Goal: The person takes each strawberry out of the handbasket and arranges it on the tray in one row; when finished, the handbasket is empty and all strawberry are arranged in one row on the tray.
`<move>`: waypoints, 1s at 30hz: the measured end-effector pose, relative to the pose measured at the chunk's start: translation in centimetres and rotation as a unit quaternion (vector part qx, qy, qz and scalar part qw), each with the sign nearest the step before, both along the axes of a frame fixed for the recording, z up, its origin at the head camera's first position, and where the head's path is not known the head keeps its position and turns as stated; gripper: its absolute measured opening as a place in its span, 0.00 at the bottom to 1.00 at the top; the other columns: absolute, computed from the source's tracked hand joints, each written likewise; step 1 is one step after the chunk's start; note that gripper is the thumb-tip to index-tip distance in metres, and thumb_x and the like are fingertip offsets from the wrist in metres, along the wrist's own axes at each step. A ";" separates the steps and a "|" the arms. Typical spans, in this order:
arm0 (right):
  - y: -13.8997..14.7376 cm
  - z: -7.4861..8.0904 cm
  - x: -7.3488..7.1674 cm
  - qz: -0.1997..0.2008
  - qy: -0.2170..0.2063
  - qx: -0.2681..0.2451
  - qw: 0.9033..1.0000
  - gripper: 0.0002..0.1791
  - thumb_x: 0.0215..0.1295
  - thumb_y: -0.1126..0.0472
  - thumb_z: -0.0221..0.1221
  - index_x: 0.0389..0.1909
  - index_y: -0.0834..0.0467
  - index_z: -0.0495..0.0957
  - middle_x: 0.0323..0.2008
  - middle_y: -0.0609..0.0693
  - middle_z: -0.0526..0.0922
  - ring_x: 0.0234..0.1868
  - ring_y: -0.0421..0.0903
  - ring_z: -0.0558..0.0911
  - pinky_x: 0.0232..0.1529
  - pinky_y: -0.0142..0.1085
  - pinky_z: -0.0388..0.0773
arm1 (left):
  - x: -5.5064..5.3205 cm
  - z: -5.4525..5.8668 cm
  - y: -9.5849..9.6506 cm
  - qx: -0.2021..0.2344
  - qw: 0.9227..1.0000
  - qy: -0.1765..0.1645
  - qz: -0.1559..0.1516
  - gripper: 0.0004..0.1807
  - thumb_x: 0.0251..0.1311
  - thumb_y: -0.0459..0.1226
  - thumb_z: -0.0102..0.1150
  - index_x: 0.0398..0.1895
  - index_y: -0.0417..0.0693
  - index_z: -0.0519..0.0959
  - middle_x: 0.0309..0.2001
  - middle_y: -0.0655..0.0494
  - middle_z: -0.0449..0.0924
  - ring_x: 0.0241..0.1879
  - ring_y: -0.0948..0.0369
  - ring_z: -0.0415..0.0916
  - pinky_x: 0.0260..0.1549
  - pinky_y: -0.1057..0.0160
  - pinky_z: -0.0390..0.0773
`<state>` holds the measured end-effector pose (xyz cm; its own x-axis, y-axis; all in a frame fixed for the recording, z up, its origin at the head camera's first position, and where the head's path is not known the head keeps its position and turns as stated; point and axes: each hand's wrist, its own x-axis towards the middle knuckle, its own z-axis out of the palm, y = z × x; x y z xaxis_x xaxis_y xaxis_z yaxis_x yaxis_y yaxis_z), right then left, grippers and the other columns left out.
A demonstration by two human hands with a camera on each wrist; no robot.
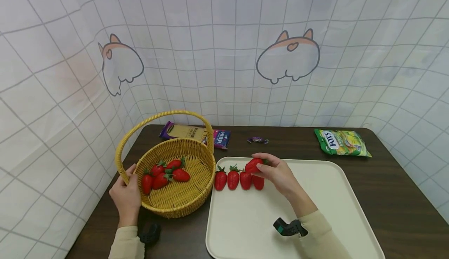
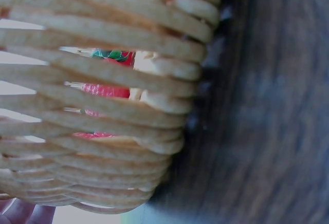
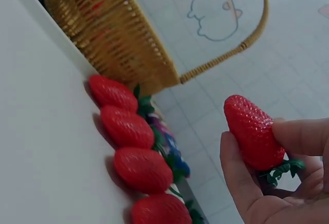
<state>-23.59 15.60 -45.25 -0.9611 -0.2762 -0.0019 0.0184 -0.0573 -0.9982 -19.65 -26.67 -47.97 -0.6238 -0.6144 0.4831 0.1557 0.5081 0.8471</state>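
Note:
My left hand (image 1: 127,196) grips the yellow woven basket (image 1: 200,196) at its left side, where the handle meets the rim. Inside the basket lie several red strawberries (image 1: 180,175) with green leaves; through the weave some red shows in the left wrist view. My right hand (image 1: 277,173) pinches a strawberry (image 3: 252,131) between thumb and fingers, its leafy end toward the palm. That strawberry is held above the cream tray (image 1: 252,220), over the right end of a row of several strawberries (image 1: 233,180) lying side by side near the tray's far left corner.
Behind the basket lies a purple snack packet (image 1: 186,132). A small purple wrapped candy (image 1: 258,140) is on the dark wood table (image 1: 396,196) beyond the tray. At the back right sits a green candy bag (image 1: 342,142). A white grid-patterned curtain (image 1: 224,56) hangs behind the table.

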 end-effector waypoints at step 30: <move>9.5 -0.3 -1.6 -0.117 -0.021 0.076 0.990 0.22 0.71 0.64 0.55 0.63 0.64 0.68 0.59 0.62 0.66 0.51 0.48 0.76 0.50 0.42 0.78 | 0.0 -0.2 -0.2 0.008 1.000 -0.003 0.000 0.14 0.65 0.32 0.52 0.47 0.44 0.86 0.32 0.40 0.84 0.10 0.67 0.49 0.10 0.68 0.54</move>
<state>-25.21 25.13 -45.53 -0.9969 -0.0397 -0.0674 0.0638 0.0859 -0.9943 -19.65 -26.82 -48.19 -0.6265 -0.6221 0.4695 0.1514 0.4938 0.8563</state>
